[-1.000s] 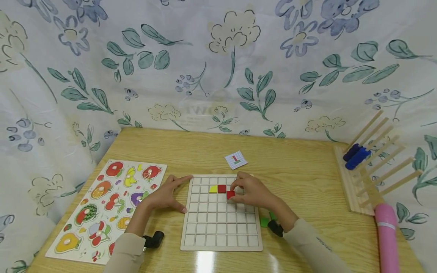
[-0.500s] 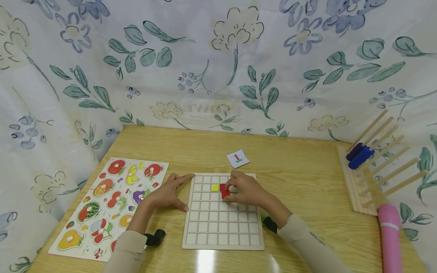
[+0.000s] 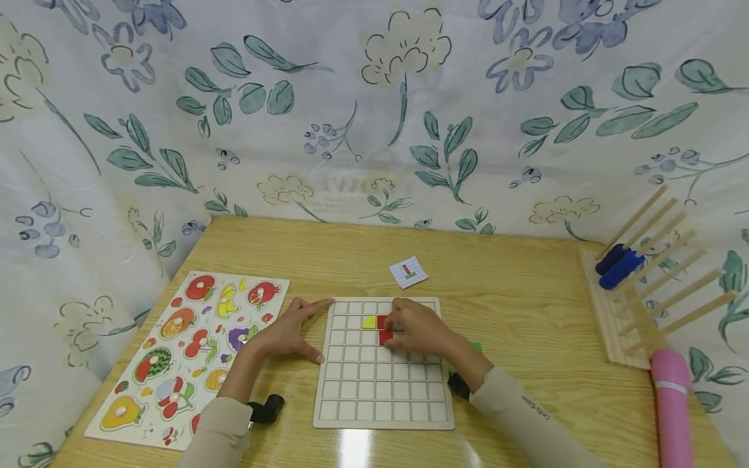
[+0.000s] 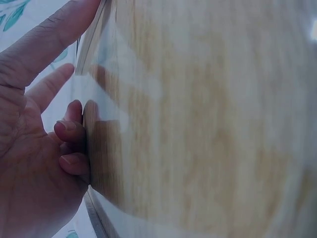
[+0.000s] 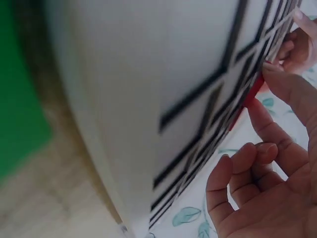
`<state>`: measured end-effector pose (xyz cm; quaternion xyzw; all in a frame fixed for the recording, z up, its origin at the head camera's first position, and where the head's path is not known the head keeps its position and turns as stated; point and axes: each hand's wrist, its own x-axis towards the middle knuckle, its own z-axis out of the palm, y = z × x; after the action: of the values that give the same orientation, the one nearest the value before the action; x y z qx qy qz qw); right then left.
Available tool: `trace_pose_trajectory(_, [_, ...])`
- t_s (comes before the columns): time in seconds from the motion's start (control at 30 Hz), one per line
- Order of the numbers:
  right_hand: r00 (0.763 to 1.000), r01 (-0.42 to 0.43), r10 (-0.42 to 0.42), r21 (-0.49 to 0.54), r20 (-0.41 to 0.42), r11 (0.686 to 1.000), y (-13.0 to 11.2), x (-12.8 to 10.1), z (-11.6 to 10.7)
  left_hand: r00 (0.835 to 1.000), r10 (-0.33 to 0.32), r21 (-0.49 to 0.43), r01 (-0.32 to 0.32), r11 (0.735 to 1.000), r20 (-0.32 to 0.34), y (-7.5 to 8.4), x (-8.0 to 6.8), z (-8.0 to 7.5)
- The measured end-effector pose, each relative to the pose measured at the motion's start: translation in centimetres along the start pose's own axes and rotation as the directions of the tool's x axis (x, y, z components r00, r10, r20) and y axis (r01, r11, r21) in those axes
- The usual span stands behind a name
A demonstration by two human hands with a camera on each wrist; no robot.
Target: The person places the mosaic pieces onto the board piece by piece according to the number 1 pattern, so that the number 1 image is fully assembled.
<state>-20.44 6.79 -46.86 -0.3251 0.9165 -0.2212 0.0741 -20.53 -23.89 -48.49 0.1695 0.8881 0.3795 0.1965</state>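
Observation:
A pale wooden grid board (image 3: 383,411) lies flat on the table. My right hand (image 3: 422,330) pinches a red square tile (image 3: 384,337) between thumb and index finger, at a cell in the third row. In the right wrist view, the red tile (image 5: 254,90) is right at the board's surface, its other three fingers loosely bent. Directly above it on the board is another red tile (image 3: 381,321), partly behind the fingers, with a yellow tile (image 3: 369,322) to its left. My left hand (image 3: 285,333) touches the board's left edge with index finger and thumb spread wide.
A small pattern card (image 3: 408,272) lies behind the board. Green tiles (image 3: 478,347) are partly hidden beyond the right forearm. At the left lies a fruit puzzle board (image 3: 193,380). On the right stand a wooden peg rack (image 3: 608,338) with blue pieces and a pink cylinder (image 3: 673,416).
My right hand has moved left with the red tile, from right of the other red tile to the cell just below it. The left hand has stayed at the board's edge.

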Motion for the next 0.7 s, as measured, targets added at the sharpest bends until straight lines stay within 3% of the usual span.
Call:
trace_pose_trajectory(0.3, [0.997,0.051,-0.053,-0.035,-0.060,0.998,-0.03,-0.20,0.21,1.000,0.001,0.016,-0.001,1.000,-0.007,0.37,0.09,-0.21])
trace_pose_trajectory(0.7, [0.997,0.007,-0.008,-0.009,-0.081,1.000,-0.13,-0.55,0.14,1.000,-0.009,0.002,0.009,1.000,0.002,0.16,-0.14,0.13])
